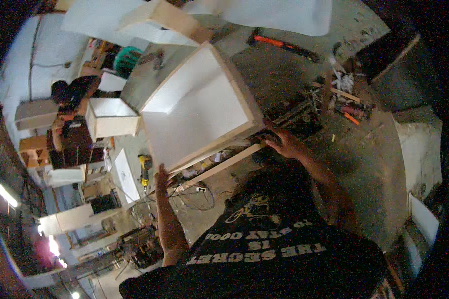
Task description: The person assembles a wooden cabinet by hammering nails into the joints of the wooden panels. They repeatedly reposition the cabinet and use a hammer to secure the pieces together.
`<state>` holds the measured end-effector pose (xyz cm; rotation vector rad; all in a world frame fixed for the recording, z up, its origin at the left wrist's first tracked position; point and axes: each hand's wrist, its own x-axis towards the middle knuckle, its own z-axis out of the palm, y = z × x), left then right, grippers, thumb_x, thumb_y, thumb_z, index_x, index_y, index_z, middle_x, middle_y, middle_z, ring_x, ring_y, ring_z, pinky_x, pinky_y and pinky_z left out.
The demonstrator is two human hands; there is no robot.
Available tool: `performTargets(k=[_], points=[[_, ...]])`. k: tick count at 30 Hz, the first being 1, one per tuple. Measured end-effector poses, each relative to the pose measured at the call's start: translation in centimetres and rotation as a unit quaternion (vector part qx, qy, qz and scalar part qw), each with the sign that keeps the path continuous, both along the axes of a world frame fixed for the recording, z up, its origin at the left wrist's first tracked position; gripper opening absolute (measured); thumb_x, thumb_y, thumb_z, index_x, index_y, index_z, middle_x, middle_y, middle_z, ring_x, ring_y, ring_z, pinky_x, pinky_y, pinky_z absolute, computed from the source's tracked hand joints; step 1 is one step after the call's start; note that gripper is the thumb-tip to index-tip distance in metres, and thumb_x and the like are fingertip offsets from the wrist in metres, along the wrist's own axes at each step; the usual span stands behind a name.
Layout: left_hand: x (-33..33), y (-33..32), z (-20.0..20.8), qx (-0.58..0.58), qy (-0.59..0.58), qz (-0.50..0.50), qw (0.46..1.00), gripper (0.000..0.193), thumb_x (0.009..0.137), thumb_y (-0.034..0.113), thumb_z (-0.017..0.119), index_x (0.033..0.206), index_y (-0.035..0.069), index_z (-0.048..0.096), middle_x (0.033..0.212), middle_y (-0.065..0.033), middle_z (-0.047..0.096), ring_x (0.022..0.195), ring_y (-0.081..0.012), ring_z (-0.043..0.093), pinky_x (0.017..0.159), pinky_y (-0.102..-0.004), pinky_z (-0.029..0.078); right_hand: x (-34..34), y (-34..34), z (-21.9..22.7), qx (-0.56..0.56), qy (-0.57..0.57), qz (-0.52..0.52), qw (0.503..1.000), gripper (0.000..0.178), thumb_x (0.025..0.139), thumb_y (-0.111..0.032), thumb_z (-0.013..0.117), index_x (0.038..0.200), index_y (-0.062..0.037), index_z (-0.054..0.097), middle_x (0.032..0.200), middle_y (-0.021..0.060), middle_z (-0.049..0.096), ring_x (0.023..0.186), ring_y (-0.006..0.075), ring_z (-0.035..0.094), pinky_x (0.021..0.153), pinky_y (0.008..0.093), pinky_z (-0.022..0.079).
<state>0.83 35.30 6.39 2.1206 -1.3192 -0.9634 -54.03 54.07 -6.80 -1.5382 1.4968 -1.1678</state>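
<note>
A shallow wooden box [204, 112] with a white inside and pale bare edges fills the middle of the head view, its open side toward me and its body tilted. My left hand [161, 175] grips it at the near left corner. At the near right corner, my right hand [285, 143] is closed around the edge, its fingertips partly lost in shadow. Below the box, a pale wooden strip [224, 164] runs slantwise between my hands. A yellow and black power drill [145, 169] is just left of my left hand.
Another person [70, 99] bends beside a second white-lined box [112, 117] at the left. Beyond my box lies an orange and black long tool [284, 46]. Scraps and rubbish [346, 92] litter the floor at the right. Cables [199, 197] lie near my body.
</note>
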Motion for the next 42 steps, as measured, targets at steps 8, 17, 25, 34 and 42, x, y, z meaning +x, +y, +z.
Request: performTargets(k=[8,17,25,34,42], points=[[-18.0,3.7,5.4,-0.297,-0.256,-0.289,0.873,0.045,0.086,0.020,0.074,0.125,0.001,0.062,0.123,-0.0183,0.065,0.120,-0.0363,0.058,0.103,-0.0456,0.044,1.3,-2.1,0.6,-0.022,-0.133,-0.072,0.988,0.045,0.095,-0.020,0.067,0.138,-0.0092,0.056,0.138,0.0147,0.058,0.123,0.0319,0.059,0.104,0.0417,0.048],[-38.6,7.3,5.6,-0.216,-0.255,-0.565,0.755,0.049,0.081,0.036,0.080,0.118,0.007,0.065,0.114,-0.0116,0.068,0.102,-0.0341,0.064,0.090,-0.0429,0.050,5.2,0.4,-5.3,0.050,-0.044,-0.216,0.974,0.035,0.096,-0.020,0.064,0.129,-0.0085,0.063,0.124,0.0157,0.067,0.107,0.0307,0.068,0.089,0.0415,0.056],[-39.7,6.8,2.0,-0.300,-0.274,-0.540,0.737,0.040,0.082,0.041,0.079,0.091,0.007,0.061,0.084,-0.0106,0.066,0.077,-0.0332,0.065,0.068,-0.0430,0.052,4.6,-0.5,-4.6,0.004,-0.174,-0.232,0.957,0.035,0.093,-0.027,0.070,0.123,-0.0088,0.066,0.119,0.0163,0.069,0.097,0.0307,0.071,0.086,0.0415,0.057],[-39.8,6.7,3.6,-0.265,-0.210,-0.542,0.769,0.035,0.084,0.038,0.077,0.095,0.006,0.064,0.088,-0.0109,0.068,0.082,-0.0321,0.067,0.073,-0.0424,0.054,3.0,-3.9,-8.2,-0.114,-0.057,-0.250,0.960,0.020,0.091,-0.022,0.073,0.102,-0.0054,0.072,0.099,0.0127,0.074,0.084,0.0260,0.072,0.071,0.0395,0.059],[-28.1,5.9,4.7,-0.219,-0.249,-0.441,0.834,0.031,0.080,0.034,0.081,0.092,0.008,0.068,0.092,-0.0087,0.070,0.091,-0.0316,0.066,0.086,-0.0433,0.049,-0.8,-0.5,-5.0,0.058,-0.025,-0.271,0.960,0.027,0.093,-0.027,0.070,0.107,-0.0035,0.068,0.102,0.0131,0.071,0.092,0.0249,0.069,0.082,0.0366,0.056]])
